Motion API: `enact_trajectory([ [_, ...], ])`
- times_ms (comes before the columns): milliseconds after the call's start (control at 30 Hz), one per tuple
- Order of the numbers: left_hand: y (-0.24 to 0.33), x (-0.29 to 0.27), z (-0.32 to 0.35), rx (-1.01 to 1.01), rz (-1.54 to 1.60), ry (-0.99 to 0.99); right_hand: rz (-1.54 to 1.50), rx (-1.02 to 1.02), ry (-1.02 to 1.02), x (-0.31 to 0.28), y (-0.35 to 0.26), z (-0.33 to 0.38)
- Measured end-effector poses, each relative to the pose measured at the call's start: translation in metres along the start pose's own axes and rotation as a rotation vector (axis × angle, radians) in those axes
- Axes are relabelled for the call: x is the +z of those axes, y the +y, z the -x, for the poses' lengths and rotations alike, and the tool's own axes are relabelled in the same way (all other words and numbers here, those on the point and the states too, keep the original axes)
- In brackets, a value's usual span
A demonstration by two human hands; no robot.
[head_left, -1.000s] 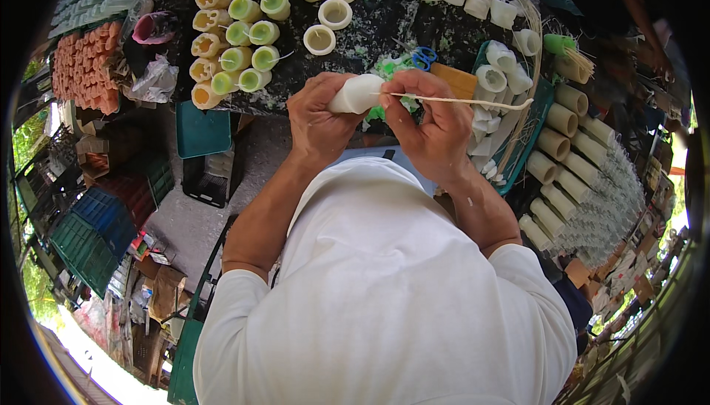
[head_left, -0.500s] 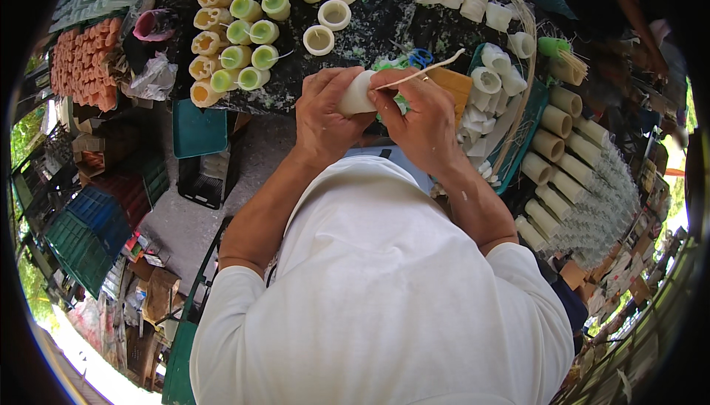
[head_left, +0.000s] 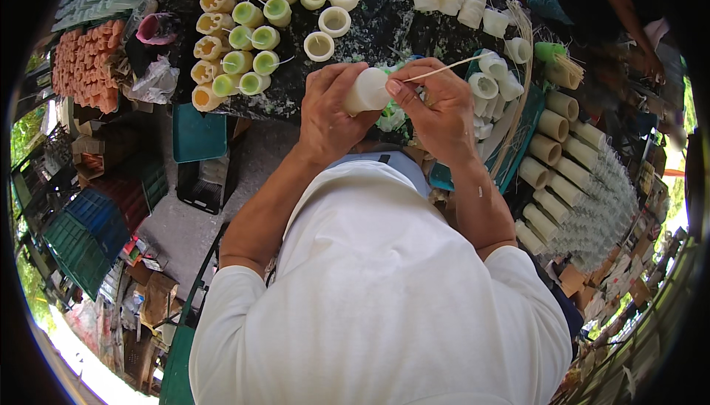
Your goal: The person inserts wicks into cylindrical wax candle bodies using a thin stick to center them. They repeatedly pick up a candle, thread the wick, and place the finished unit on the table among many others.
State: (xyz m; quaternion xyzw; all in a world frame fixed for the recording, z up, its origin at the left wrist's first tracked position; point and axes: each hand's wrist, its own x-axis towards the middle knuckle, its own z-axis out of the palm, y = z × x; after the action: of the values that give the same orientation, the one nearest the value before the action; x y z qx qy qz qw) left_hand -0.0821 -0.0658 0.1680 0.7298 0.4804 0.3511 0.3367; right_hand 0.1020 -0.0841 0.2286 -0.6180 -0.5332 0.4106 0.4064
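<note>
A white wax cylinder [head_left: 367,92], like a candle, is gripped in my left hand [head_left: 323,111], fingers wrapped round its side and one end tilted toward my right hand. My right hand [head_left: 439,112] pinches a pale wick [head_left: 452,66] between thumb and forefinger, right beside that end. The wick's loose length sticks out to the right past my knuckles. Whether its other end sits inside the wax is hidden by my fingers. Both hands are over the near edge of a dark, wax-specked table [head_left: 292,98].
Hollow cream wax cups [head_left: 319,46] and several green-filled ones [head_left: 267,60] stand at the back left. White wax pieces [head_left: 489,83] lie in a teal tray [head_left: 526,139] at right, near rows of cream cylinders [head_left: 545,147]. Another person's arm [head_left: 634,17] shows at far right.
My right hand has shifted right, away from the cylinder's end, and the wick now runs straighter. The cylinder has turned so its end face shows more.
</note>
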Motion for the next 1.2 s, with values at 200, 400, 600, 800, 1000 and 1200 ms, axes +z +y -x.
enact_trajectory([
  [200, 0.008, 0.002, -0.009, 0.048, -0.072, 0.015, 0.064, -0.074, -0.022, 0.007, 0.013, 0.000],
  [400, 0.009, 0.000, -0.014, 0.065, -0.055, 0.005, -0.041, -0.015, 0.036, -0.011, -0.004, -0.003],
  [600, 0.011, 0.009, -0.023, -0.027, 0.207, 0.066, -0.015, -0.024, 0.150, -0.002, 0.014, -0.008],
  [800, -0.013, 0.017, -0.054, -0.833, 1.493, 0.205, -0.242, -0.053, 0.281, -0.013, 0.053, 0.010],
  [1000, -0.031, 0.031, -0.053, -0.853, 1.722, 0.016, 0.218, -0.436, 0.263, 0.014, 0.010, -0.011],
  [1200, -0.017, 0.034, -0.056, -0.856, 1.644, 0.168, 0.466, -0.213, 0.055, 0.009, 0.000, -0.030],
])
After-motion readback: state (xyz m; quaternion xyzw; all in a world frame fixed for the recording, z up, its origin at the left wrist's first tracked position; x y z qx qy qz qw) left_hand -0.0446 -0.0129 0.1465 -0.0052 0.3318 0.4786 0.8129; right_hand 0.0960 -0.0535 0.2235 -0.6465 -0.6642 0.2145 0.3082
